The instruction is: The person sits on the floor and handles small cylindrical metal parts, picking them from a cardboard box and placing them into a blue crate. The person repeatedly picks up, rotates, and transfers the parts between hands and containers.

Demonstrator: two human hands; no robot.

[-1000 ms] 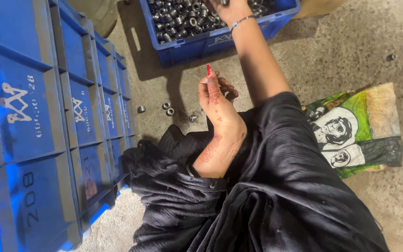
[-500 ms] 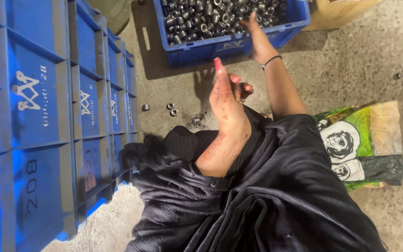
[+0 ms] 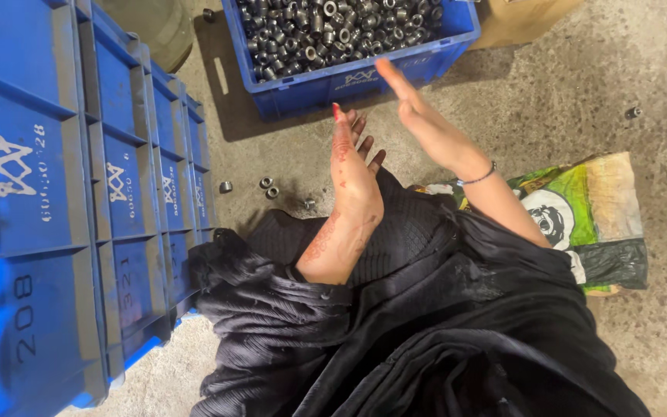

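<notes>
At the middle of the frame the left hand [image 3: 353, 174] stands on edge, fingers straight and pressed together, reddish-brown patterning across its skin, holding nothing. Just right of it and apart, the right hand [image 3: 418, 116] is flat and open too, empty, a thin dark bangle [image 3: 479, 176] at the wrist. Nearest it, at the top centre, sits a blue plastic crate [image 3: 333, 77] heaped with small grey metal rings [image 3: 326, 27], short and tubular, dully shiny. Three more loose rings [image 3: 268, 188] lie on the rough concrete floor [image 3: 565, 93] left of the left hand. Ribbed blue crates [image 3: 63, 201] with pale stencilled marks fill the left side, stacked on edge. At the right, a crinkled green, white and black printed sack [image 3: 588, 224] lies flat. Black pleated cloth [image 3: 395, 332] covers the lower centre.
</notes>
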